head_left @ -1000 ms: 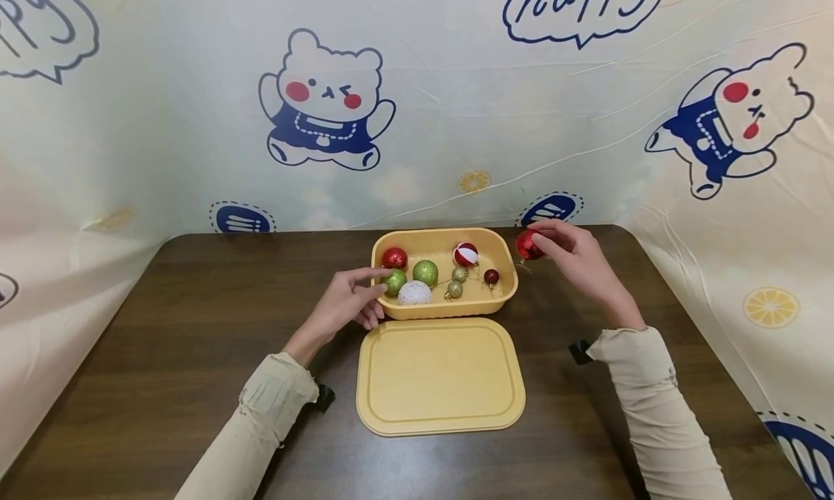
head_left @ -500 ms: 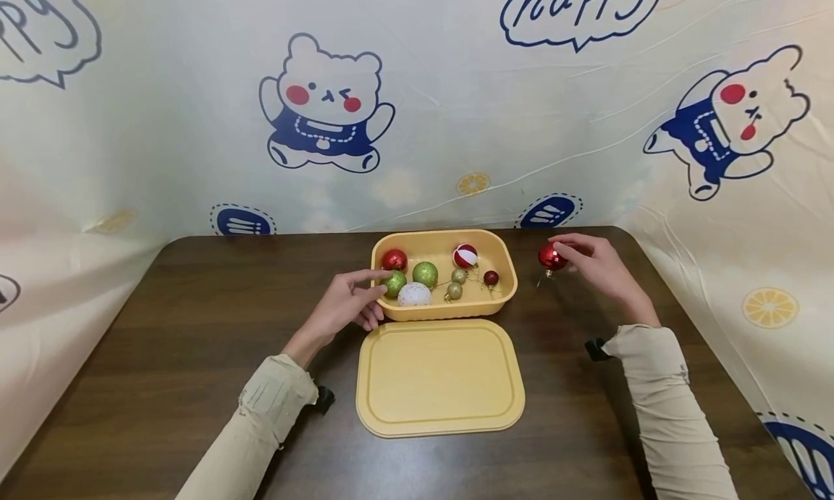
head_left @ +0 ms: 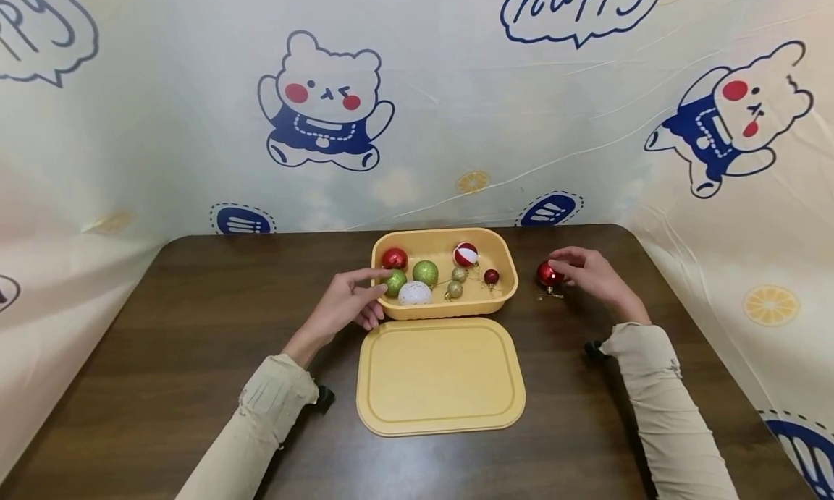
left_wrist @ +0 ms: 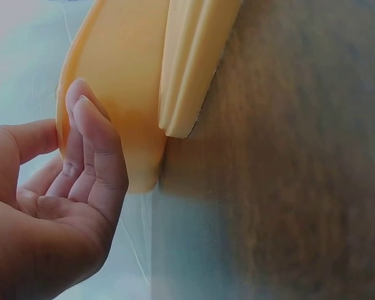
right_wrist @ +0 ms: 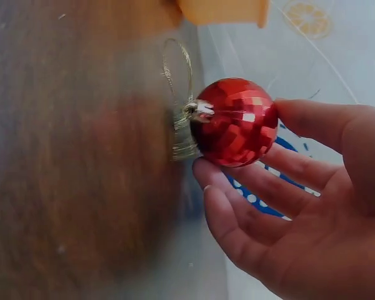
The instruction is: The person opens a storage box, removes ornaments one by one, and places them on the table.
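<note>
Fingers of the right hand (head_left: 591,277) are pinching a red ball (right_wrist: 237,122); the left hand (head_left: 342,303), fingers loosely bent, is touching the box (head_left: 449,310). Going gently should be stopping rolls.

2 bare hands (head_left: 348,301), 2 wrinkled beige sleeves (head_left: 674,420) with folded cuffs (head_left: 276,388), 1 black block (head_left: 323,399) beside each.

Red ornament (head_left: 548,273) in right grip (head_left: 591,277) now lower, farther from box (head_left: 449,312)

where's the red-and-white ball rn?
Head view: the red-and-white ball sits in the yellow box, right of centre, towards the back, beyond two small gold balls.
</note>
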Demonstrator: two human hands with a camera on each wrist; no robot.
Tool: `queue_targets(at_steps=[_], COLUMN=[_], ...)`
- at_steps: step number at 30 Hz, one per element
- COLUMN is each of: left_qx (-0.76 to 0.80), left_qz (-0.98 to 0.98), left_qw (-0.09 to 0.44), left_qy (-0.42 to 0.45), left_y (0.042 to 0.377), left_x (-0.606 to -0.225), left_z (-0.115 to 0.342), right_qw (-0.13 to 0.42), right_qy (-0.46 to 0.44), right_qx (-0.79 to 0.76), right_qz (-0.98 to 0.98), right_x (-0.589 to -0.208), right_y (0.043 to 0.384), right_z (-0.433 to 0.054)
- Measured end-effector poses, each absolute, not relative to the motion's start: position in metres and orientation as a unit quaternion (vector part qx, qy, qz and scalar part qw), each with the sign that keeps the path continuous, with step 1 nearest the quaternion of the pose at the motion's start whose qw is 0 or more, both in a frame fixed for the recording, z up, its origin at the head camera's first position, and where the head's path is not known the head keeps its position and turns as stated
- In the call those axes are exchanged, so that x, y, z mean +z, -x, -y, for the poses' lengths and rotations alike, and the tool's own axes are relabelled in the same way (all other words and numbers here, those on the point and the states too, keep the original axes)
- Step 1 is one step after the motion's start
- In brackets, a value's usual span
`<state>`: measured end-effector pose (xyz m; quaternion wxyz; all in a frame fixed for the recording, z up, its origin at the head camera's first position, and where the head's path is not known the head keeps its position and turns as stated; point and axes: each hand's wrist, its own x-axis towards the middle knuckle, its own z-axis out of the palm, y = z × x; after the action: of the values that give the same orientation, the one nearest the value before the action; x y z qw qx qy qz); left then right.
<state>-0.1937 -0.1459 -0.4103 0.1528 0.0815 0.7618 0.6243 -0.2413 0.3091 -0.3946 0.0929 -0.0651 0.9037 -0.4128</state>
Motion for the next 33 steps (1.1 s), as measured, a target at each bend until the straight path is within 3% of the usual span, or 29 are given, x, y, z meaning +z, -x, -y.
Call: queue_targets(at_steps=[15, 23, 33], left_qx=[0.620, 0.620, 0.622], left_qz=[-0.764, -0.763, -0.762], left_qw=[0.156, 0.154, 0.152], left_qy=[-0.086, -0.092, -0.094], left_y=[0.195, 0.195, 0.196], left_x=[-0.409, -0.410, -0.412], left_z=[0.147, 0.147, 0.148], right_qw=[0.128, 0.066, 0.035], right_qy=[0.054, 0.062, 0.067], right_qx=[-0.427, -0.352, -0.356], right_qz=[-0.894, -0.932, -0.932], right_x=[-0.398, -0.387, -0.369], right_y=[0.245, 0.239, 0.231], right_z=[-0.308, -0.306, -0.299])
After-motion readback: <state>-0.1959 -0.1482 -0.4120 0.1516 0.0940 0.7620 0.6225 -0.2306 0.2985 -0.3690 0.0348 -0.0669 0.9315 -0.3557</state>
